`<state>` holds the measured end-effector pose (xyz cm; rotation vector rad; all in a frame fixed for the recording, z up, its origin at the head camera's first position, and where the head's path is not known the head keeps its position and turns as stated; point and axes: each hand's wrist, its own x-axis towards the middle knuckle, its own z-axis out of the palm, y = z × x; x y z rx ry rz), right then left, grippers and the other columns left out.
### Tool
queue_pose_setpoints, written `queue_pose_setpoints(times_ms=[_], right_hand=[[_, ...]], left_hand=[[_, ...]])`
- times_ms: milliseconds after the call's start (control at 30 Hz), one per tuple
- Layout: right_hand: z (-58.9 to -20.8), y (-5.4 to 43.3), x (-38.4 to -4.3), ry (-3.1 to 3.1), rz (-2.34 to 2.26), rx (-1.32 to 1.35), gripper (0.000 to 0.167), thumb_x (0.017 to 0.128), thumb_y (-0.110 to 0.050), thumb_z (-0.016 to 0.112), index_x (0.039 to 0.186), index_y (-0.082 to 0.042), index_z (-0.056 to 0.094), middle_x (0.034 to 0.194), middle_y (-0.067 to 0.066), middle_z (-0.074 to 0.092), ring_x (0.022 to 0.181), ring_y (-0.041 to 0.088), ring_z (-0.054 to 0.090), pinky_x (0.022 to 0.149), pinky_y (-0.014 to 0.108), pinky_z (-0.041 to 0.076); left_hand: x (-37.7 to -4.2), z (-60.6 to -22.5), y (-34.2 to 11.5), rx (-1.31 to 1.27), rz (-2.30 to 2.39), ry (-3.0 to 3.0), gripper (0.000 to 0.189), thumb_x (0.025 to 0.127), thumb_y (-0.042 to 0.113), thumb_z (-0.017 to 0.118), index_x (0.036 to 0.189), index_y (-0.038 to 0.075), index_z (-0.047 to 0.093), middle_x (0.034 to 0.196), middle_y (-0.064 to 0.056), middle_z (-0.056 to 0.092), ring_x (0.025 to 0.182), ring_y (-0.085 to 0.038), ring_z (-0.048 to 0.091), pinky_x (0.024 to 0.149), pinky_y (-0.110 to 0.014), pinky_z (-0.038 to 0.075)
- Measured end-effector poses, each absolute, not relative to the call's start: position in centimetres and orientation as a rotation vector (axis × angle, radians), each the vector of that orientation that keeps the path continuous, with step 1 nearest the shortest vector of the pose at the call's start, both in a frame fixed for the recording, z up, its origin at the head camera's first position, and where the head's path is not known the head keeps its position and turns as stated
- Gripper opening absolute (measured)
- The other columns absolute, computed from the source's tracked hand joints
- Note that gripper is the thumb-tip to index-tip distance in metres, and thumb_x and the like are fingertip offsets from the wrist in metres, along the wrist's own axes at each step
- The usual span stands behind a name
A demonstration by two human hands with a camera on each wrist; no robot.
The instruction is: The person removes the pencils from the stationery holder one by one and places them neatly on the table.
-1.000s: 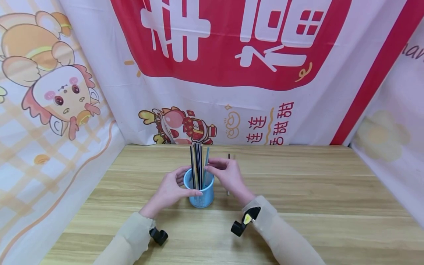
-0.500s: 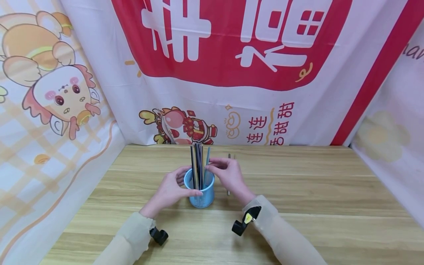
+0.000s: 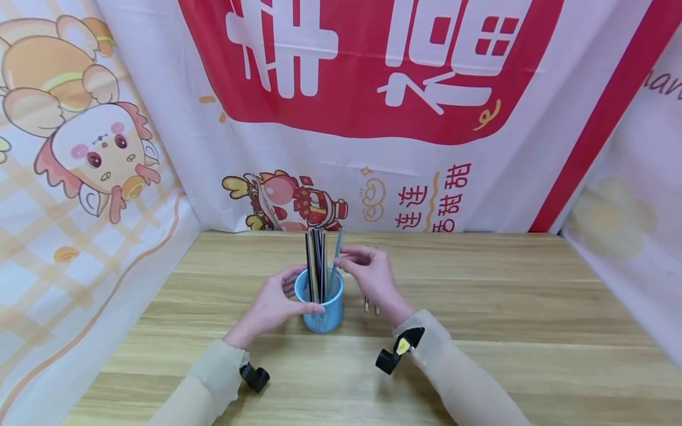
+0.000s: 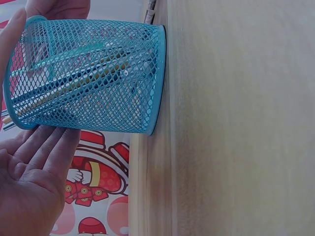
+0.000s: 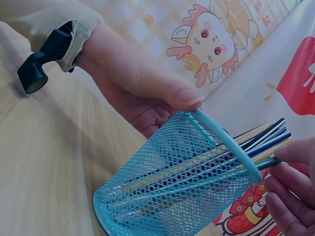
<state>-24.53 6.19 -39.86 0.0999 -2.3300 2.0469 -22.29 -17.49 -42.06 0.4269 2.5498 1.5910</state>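
A light-blue mesh pen holder [image 3: 329, 316] stands upright on the wooden table, with several slim dark, gold and blue pencil-like sticks [image 3: 315, 266] leaning in it. My left hand [image 3: 274, 302] grips the holder from the left, thumb at the near rim and fingers round the far side. My right hand [image 3: 373, 273] pinches a slim blue pencil-like stick [image 3: 338, 244] between thumb and fingertips above the rim. Its lower end is inside the mesh. In the right wrist view, the left thumb [image 5: 189, 97] lies at the rim and the right fingers [image 5: 293, 172] hold the blue stick.
Two thin sticks [image 3: 366, 305] with pale ends lie on the table [image 3: 506, 296], partly hidden beneath my right hand. A printed cloth [image 3: 373, 127] hangs behind the table, with more cloth at both sides. Each wrist carries a black camera mount [image 3: 388, 360].
My right hand has moved slightly up and to the right, raising the blue stick and tilting it outward. My left hand and the pen holder stay in place.
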Motion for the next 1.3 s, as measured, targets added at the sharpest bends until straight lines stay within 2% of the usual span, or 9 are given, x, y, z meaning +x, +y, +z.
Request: queue_pose_setpoints(times_ms=[267,500,633,1000,1300], right_hand=[[-38.8,7.0,-24.7,-2.21,2.12,0.084,0.032,0.092,-0.017,0.085,0.123,-0.011,0.078,0.109,0.01,0.083,0.095,0.02,0.08,0.095,0.035,0.067],[-38.0,7.9,-24.9,-2.096,2.169,0.094,0.033,0.094,-0.012,0.083,0.125,-0.005,0.076,0.111,0.015,0.082,0.086,0.011,0.079,0.087,0.029,0.068],[-37.6,8.4,-24.9,-2.047,2.17,0.09,0.033,0.095,-0.012,0.082,0.126,-0.005,0.075,0.111,0.014,0.082,0.086,0.014,0.08,0.087,0.028,0.068],[-36.5,10.1,-24.7,-1.824,2.221,0.097,0.033,0.097,-0.005,0.078,0.128,0.004,0.071,0.094,-0.008,0.082,0.083,0.008,0.079,0.087,0.031,0.069],[-36.0,12.4,-25.2,-1.753,2.209,0.078,0.033,0.098,-0.005,0.078,0.127,0.006,0.07,0.089,-0.011,0.081,0.082,0.007,0.079,0.086,0.03,0.069]], left_hand=[[-22.3,-42.1,-17.6,0.392,1.567,2.565,0.084,0.082,0.032,0.097,0.153,0.013,0.055,0.155,-0.013,0.062,0.145,-0.036,0.06,0.124,-0.055,0.047],[-22.3,-42.1,-17.5,0.392,1.566,2.563,0.085,0.082,0.032,0.096,0.154,0.012,0.054,0.155,-0.013,0.062,0.145,-0.037,0.059,0.124,-0.055,0.047],[-22.3,-42.2,-17.5,0.392,1.567,2.568,0.088,0.081,0.034,0.097,0.154,0.012,0.054,0.156,-0.013,0.061,0.145,-0.037,0.059,0.124,-0.055,0.047],[-22.3,-42.3,-17.6,0.385,1.552,2.583,0.088,0.081,0.036,0.097,0.154,0.012,0.054,0.156,-0.013,0.061,0.145,-0.037,0.059,0.124,-0.054,0.048],[-22.3,-42.3,-17.6,0.382,1.552,2.585,0.084,0.082,0.034,0.097,0.152,0.013,0.056,0.155,-0.012,0.062,0.144,-0.036,0.06,0.123,-0.055,0.048]])
